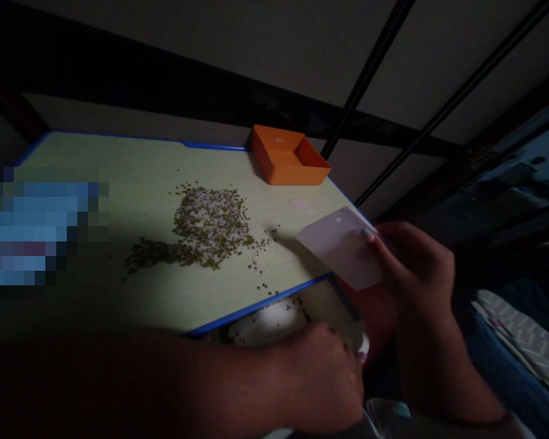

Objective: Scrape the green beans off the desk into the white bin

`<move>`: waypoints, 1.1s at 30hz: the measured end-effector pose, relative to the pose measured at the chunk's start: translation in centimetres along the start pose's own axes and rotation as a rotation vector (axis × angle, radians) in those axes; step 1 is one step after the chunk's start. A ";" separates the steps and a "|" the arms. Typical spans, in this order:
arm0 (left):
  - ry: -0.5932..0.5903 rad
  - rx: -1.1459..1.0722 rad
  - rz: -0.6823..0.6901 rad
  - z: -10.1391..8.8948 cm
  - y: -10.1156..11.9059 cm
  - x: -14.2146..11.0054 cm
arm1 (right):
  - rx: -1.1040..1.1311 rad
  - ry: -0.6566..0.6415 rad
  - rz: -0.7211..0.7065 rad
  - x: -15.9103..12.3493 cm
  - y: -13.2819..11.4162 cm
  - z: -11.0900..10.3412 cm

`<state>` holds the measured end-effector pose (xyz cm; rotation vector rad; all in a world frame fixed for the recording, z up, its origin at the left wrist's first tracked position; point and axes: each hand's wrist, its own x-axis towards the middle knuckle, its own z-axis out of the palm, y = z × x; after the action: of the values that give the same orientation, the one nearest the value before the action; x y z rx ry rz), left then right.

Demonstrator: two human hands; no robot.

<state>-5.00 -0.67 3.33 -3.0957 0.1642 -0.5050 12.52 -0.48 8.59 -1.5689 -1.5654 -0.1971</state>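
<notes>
My right hand (414, 262) pinches a thin, whitish plastic sheet (343, 247) between thumb and fingers, tilted above the table's right corner. Below the near edge, my left hand (324, 372) is curled closed, with a small white end (364, 346) showing past its fingers; what it grips is mostly hidden. Beyond that hand lies a pale tray-like container (274, 317) with dark grains in it. On the table (141, 158), a pile of greenish-brown grains mixed with whitish ones (213, 225) is spread out. A small patch of pale grains (298, 205) lies apart, near the sheet.
An orange open box (297, 167) stands at the table's far right corner. A pixelated blue patch (36, 231) covers the left side. Blue edging (260, 305) borders the table. Folded cloth (526, 335) lies at the right. Dark-framed panels rise behind the table.
</notes>
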 end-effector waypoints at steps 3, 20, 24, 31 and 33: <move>0.022 -0.002 -0.012 0.1 0.0 0.0 | -0.236 -0.116 -0.429 -1.7 -2.1 -0.4; 0.053 0.103 -0.012 1.7 -0.5 -0.2 | -0.459 -0.166 -0.688 -1.8 -2.3 3.4; 0.110 0.137 0.015 2.2 -0.8 -0.2 | -0.535 -0.152 -0.660 0.2 0.3 4.5; 0.175 0.187 0.065 3.2 -1.3 -0.5 | -0.600 -0.100 -0.668 3.0 3.9 5.9; 0.168 0.188 0.072 3.2 -1.4 -0.5 | -0.578 -0.087 -0.685 3.1 4.1 5.5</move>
<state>-4.36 0.72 0.17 -2.8527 0.2137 -0.7322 14.18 6.20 5.48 -1.3854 -2.2002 -1.0450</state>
